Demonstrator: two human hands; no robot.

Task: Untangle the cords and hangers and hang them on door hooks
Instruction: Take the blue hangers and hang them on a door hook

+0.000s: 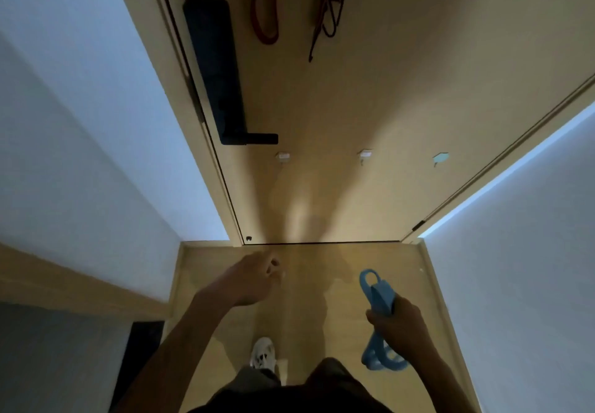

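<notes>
One looped light-blue cord fills the right grip; left grip hangs released

The upper edge cuts off the red cords; I cannot see their tops. The right hand hides the middle of the blue band.

Forearms bare from lower frame edge up to left hand, between 6 and 7 o'clock, and right hand, 5 o'clock. Dark top along edge at 6 o'clock. Just above it, grey-olive legwear, loose, creased (trousers or shorts, cannot tell). One shoe near 6 o'clock: white trainer, dark patches on upper, pattern blurred.
</notes>
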